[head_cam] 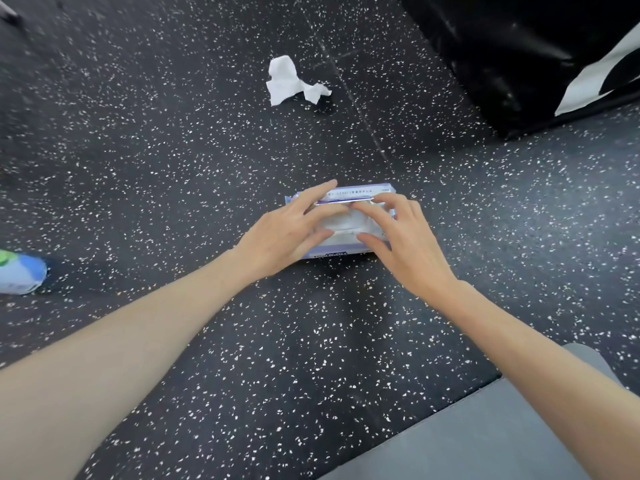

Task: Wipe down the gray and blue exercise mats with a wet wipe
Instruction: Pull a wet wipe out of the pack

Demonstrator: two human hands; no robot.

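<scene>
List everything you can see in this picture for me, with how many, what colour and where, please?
wet wipe pack: one, white and pale purple, on the floor at centre, lid flap raised, under both hands.
crumpled wipe: one, white, on the floor beyond the pack.
gray mat: one, gray, bottom right corner.
black pad: one, glossy black with a white marking, top right.
bottle-like object: one, blue, white and green, left edge, partly cut off.
floor: black rubber with white speckles, throughout.
left hand: one, fingers extended, resting on the left of the pack.
right hand: one, fingers at the pack's opening.
</scene>
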